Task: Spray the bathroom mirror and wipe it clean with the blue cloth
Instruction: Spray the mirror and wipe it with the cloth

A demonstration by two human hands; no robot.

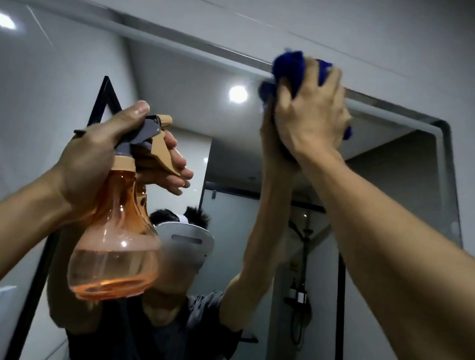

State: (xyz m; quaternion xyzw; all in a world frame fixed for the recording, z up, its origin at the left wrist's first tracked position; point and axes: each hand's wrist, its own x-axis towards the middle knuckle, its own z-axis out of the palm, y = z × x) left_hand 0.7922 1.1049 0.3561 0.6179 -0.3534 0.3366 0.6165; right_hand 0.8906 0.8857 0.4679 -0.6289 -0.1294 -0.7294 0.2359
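Note:
The bathroom mirror (pixel 183 81) fills most of the view, its rounded frame corner at the upper right. My right hand (pixel 312 110) is raised high and presses the bunched blue cloth (pixel 291 65) against the glass at the mirror's top edge, fingers curled over the cloth. My left hand (pixel 90 160) grips the neck and grey-tan trigger head of an orange see-through spray bottle (pixel 115 253), held upright in front of the mirror at centre left. The bottle is roughly a third full of liquid. Its nozzle points toward the glass.
The mirror reflects a person wearing a head-mounted device, both raised arms, a black-framed shower enclosure (pixel 340 325) with a shower fitting, and ceiling lights (pixel 238 93). Grey tiled wall (pixel 444 41) runs above and to the right of the mirror.

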